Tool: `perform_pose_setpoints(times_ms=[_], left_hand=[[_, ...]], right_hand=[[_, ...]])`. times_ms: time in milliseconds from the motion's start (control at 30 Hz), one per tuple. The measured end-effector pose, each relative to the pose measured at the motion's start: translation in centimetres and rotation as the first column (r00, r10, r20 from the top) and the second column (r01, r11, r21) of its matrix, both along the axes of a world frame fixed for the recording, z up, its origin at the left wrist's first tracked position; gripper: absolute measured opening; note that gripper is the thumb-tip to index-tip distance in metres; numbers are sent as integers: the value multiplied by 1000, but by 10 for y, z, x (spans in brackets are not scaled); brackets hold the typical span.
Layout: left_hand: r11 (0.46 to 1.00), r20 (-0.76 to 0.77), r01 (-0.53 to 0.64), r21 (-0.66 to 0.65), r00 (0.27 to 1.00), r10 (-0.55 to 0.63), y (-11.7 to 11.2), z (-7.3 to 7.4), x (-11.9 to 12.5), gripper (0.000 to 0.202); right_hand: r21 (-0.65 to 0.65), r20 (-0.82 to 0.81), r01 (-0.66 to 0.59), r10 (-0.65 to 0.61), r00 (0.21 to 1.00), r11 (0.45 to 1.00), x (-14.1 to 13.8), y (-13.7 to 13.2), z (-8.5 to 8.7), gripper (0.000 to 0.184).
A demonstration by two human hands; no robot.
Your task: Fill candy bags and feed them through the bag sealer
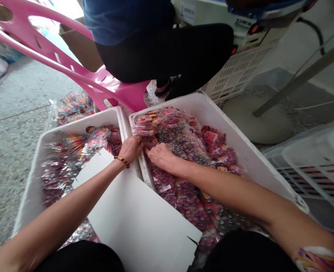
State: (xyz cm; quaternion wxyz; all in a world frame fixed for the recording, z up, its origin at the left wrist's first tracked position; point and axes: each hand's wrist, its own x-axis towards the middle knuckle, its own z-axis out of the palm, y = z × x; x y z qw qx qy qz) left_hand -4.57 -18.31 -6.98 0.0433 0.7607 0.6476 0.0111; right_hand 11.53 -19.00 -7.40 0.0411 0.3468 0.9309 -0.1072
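Observation:
My left hand (132,148), below a beaded bracelet, is closed above the rims where two white bins meet. Close by, my right hand (161,156) is closed over the left side of the right bin (235,139). Whatever the fingers of either hand grip is hidden. Shiny plastic-wrapped packets (181,139), pink and red with printed figures, fill this bin around my right hand. More wrapped packets (55,173) lie in the left bin (32,181). A white cardboard sheet (138,215) rests across both bins under my left forearm.
Ahead, a person in a blue top (127,22) sits on a pink plastic chair (70,68). A stand's round base (257,121) and white crates (305,166) are at right. A bag of packets (73,107) lies on the speckled floor (2,151).

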Motion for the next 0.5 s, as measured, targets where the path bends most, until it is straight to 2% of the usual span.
perform_pose_setpoints(times_ms=[133,267,500], left_hand=[[1000,1,-1,10,1000,1,0,-1,-1,26],[1000,-2,-12,-5,1000,12,-1,3,3,25],[1000,-5,-23,1,1000,23,-1,3,4,25]], right_hand=[[18,-17,-35,35,999,999,2,0,0,32],[11,-14,-18,18,1000,1000,6,0,2,34],[-117,-7,68,-69,998,991,0,14,10,33]])
